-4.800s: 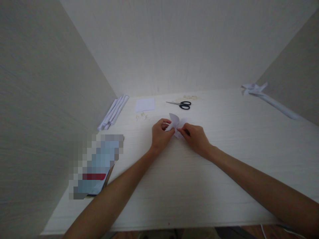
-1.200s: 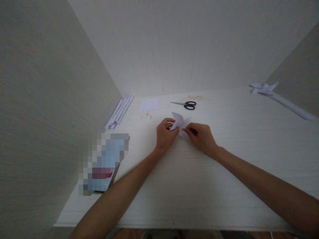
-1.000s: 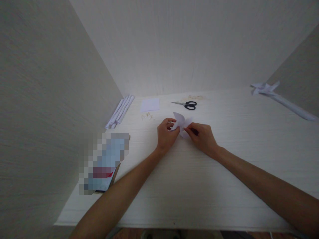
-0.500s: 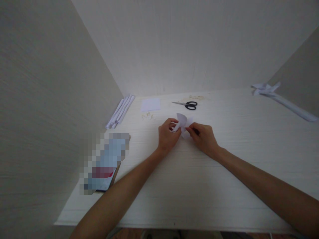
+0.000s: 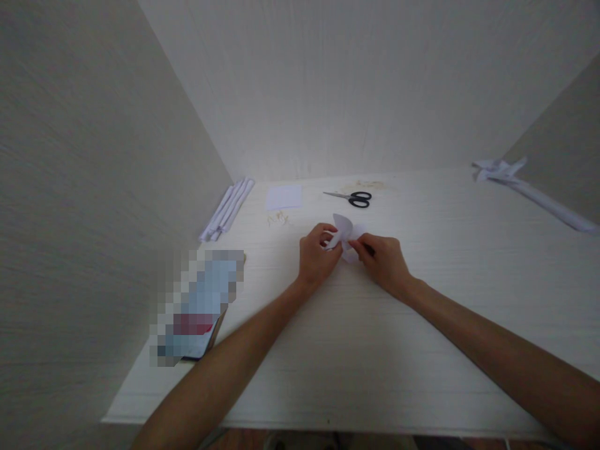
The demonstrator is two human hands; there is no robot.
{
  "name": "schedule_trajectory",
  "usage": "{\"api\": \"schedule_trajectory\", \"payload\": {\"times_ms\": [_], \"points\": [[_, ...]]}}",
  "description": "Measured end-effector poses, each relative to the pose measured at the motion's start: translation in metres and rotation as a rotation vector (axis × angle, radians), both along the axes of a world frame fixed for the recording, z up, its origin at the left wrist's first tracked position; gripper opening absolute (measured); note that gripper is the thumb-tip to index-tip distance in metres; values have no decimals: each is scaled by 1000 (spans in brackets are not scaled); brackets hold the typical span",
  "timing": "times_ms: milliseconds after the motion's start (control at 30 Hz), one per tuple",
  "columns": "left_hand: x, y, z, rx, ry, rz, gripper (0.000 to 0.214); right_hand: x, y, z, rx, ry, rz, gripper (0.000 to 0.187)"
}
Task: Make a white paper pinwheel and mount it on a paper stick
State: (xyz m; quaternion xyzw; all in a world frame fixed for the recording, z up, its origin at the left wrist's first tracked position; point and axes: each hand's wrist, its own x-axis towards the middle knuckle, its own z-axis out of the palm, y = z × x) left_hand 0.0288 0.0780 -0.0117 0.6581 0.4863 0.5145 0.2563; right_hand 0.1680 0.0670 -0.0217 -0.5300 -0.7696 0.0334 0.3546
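Note:
Over the middle of the table, both hands hold a white paper pinwheel (image 5: 344, 226) with curled blades. My left hand (image 5: 319, 256) grips its left side between thumb and fingers. From the right, my right hand (image 5: 385, 259) pinches near the centre of the pinwheel; whether something small is between those fingertips is hidden. Just behind the hands lies a pair of scissors (image 5: 354, 198) with black handles, its blades pointing left. A square sheet of white paper (image 5: 284, 197) lies flat to the left of the scissors.
Several rolled paper sticks (image 5: 227, 209) lie by the left wall. Small pale pieces (image 5: 279, 219) are scattered near the sheet. A blurred-out phone-like device (image 5: 201, 306) rests at left, beside my left forearm. At far right lies another paper pinwheel (image 5: 500, 169) on a rolled paper stick (image 5: 555, 203).

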Motion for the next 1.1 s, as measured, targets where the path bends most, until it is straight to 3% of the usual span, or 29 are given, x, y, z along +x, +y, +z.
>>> {"api": "schedule_trajectory", "payload": {"times_ms": [133,467,800,1100], "points": [[0,-1,0,-13,-6,-13,18,-1,-1,-2,49,-22,22,29],[0,0,-1,-2,31,19,19,-3,0,1,-41,-94,-21,31],[0,-2,0,34,73,-12,19,-1,-2,-1,86,-30,43,27],[1,-2,1,19,87,34,18,0,0,1,-9,-44,63,25]]}}
